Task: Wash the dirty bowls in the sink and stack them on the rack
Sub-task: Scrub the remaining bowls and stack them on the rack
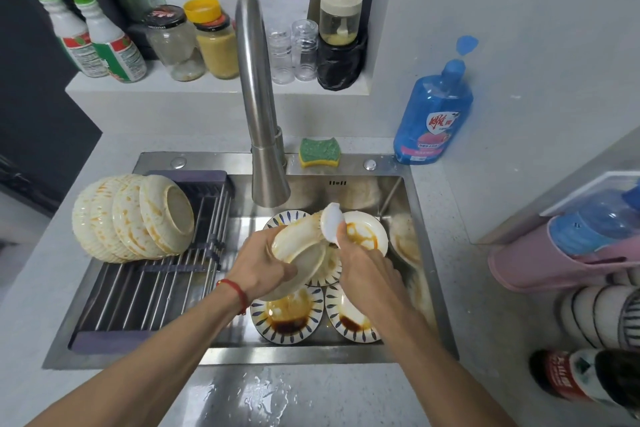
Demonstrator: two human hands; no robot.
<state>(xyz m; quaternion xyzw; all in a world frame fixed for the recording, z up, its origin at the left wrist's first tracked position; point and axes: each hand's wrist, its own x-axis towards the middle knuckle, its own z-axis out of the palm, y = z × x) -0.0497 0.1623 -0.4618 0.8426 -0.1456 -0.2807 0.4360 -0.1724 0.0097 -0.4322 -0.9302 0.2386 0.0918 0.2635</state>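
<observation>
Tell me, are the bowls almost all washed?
Not yet. Four ribbed cream bowls lean stacked on the metal roll-up rack, though orange streaks show on them. The left hand holds another cream bowl while the right hand scrubs it with a white brush. Blue-patterned dishes with brown sauce wait in the steel sink.

Home kitchen: steel sink (420, 253), faucet (256, 97), dish soap (433, 114), condiment jars (218, 42).

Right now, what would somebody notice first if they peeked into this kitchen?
Two hands meet over the sink: the left hand holds a tilted cream bowl while the right hand scrubs it with a white brush. Below lie sauce-stained plates, and a row of bowls leans on the rack at left.
</observation>
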